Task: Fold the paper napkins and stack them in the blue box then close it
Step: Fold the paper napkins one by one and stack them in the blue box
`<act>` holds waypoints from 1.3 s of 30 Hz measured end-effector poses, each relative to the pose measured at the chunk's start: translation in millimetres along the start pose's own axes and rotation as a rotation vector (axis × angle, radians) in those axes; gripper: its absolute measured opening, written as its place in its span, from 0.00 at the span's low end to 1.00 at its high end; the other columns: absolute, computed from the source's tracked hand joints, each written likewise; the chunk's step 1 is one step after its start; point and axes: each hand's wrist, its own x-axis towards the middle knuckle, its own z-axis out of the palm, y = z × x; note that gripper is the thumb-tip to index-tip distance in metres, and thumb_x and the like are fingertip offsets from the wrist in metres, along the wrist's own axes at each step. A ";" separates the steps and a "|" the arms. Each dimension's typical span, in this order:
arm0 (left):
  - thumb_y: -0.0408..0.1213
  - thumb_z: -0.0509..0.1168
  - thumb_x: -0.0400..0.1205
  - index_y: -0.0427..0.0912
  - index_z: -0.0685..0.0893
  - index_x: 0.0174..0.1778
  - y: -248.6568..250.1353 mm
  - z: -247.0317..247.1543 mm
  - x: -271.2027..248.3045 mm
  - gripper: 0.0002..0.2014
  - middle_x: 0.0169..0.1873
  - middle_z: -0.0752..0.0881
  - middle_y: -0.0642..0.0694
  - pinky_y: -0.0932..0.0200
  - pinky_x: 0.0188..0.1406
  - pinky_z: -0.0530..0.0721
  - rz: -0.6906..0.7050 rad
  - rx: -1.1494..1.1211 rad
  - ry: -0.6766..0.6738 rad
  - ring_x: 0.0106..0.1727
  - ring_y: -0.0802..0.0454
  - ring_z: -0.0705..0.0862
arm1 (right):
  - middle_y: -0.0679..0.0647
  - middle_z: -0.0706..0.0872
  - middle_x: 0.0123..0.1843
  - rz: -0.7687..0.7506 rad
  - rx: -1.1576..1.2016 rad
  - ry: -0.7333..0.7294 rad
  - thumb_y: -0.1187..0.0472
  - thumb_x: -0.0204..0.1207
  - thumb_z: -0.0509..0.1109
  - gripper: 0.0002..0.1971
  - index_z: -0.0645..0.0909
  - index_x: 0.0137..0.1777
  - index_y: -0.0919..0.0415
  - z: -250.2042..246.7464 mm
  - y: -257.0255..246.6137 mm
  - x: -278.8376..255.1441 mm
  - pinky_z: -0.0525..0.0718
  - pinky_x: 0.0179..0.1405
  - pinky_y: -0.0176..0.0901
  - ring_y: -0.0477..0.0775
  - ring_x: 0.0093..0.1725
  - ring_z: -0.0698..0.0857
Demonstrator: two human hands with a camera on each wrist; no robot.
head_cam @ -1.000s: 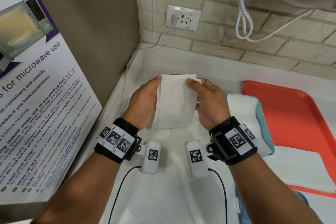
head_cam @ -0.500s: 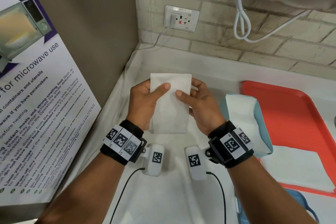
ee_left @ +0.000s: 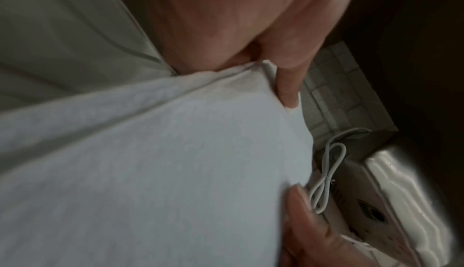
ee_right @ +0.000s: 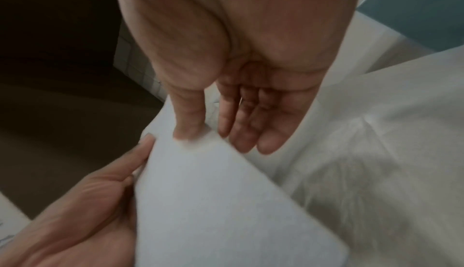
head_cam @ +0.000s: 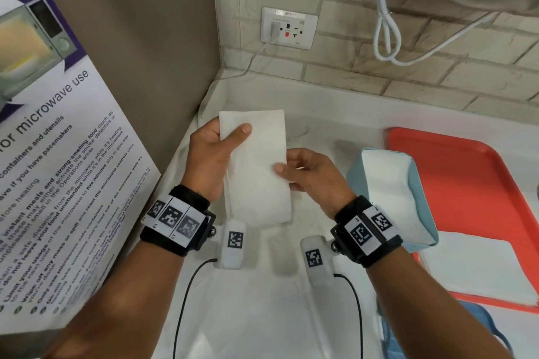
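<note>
Above the white surface (head_cam: 256,300) near its back-left corner, your left hand (head_cam: 210,160) and right hand (head_cam: 315,175) pinch the folded napkin (head_cam: 256,172), long axis front-to-back; the blue box (head_cam: 420,183) lies rightward, nearer your right hand.

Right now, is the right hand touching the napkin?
Touching. The head view shows the right hand's thumb lying on the napkin; the right wrist view shows the same.

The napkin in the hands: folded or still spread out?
Folded. The napkin is a narrow strip with a doubled edge, pinched by the left hand and right hand.
</note>
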 end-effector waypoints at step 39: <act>0.35 0.68 0.89 0.39 0.90 0.58 -8.1 -3.9 10.0 0.07 0.56 0.94 0.42 0.45 0.66 0.88 -0.104 0.016 0.125 0.60 0.45 0.92 | 0.66 0.84 0.45 -0.249 0.158 0.128 0.54 0.75 0.77 0.20 0.80 0.54 0.72 -30.3 -38.8 -1.6 0.82 0.45 0.55 0.63 0.44 0.83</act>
